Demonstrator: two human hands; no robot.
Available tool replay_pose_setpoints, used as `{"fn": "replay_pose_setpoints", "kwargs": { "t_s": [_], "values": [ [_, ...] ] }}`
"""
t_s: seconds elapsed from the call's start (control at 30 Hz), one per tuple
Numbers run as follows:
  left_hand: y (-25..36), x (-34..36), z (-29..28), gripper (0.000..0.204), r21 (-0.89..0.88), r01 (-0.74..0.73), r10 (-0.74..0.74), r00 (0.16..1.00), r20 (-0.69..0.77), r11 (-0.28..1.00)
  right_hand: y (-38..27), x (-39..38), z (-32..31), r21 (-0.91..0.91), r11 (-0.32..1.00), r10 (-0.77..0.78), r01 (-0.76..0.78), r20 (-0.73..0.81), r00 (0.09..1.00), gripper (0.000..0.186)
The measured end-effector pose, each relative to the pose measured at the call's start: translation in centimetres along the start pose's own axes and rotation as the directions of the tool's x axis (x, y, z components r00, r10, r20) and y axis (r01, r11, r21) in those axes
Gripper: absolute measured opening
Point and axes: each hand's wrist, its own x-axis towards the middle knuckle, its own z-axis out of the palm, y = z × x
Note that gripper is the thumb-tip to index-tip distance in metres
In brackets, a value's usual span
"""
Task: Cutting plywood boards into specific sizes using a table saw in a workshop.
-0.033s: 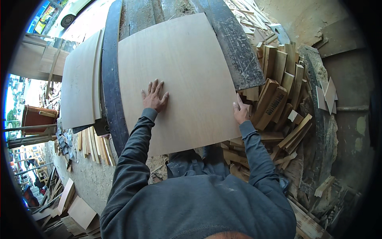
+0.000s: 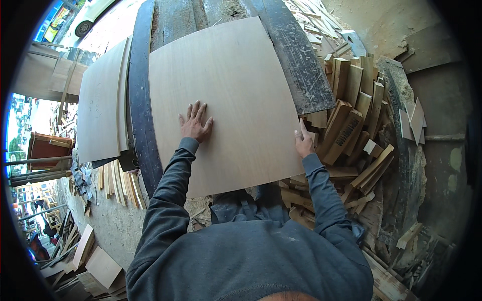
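A large pale plywood sheet [image 2: 236, 110] lies flat on a dark, worn workbench [image 2: 296, 65], its near end reaching past the bench toward my body. My left hand [image 2: 196, 123] rests palm down on the sheet's left half, fingers spread and holding nothing. At the sheet's right edge, my right hand [image 2: 304, 143] grips the side. Its index finger stretches forward along the edge, and the fingers underneath are hidden.
More plywood sheets [image 2: 103, 100] lean beside the bench's left side. Stacked wooden blocks [image 2: 346, 125] crowd the right. Offcuts [image 2: 103, 266] lie at the lower left, and thin wood strips [image 2: 311, 20] are heaped at the far right. A white vehicle [image 2: 93, 15] stands far left.
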Motion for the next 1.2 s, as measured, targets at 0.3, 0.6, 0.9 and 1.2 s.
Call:
{"fn": "replay_pose_setpoints", "kwargs": {
  "t_s": [0.3, 0.6, 0.9, 1.2],
  "values": [
    [-0.8, 2.6, -0.4, 0.069, 0.003, -0.003, 0.003, 1.000, 0.002, 1.000, -1.1, 2.8, 1.0, -0.005, 1.000, 0.030, -0.030, -0.048, 0.998, 0.068],
    [-1.5, 5.9, -0.8, 0.066, 0.009, -0.007, 0.007, 1.000, 0.007, 1.000, -2.0, 5.7, 1.5, 0.054, 0.999, -0.001, 0.006, -0.086, 0.996, 0.070],
    [-1.9, 6.1, -0.8, 0.063, 0.008, -0.007, 0.007, 1.000, -0.004, 1.000, -13.5, -4.5, 6.4, -0.416, 0.738, -0.380, 0.531, 0.394, 0.837, 0.099],
    [-1.9, 6.2, -0.4, 0.062, 0.013, -0.018, 0.018, 0.999, -0.028, 1.000, -14.2, -7.1, 10.1, -0.411, 0.536, -0.379, 0.737, 0.663, 0.645, 0.105]
  ]
}}
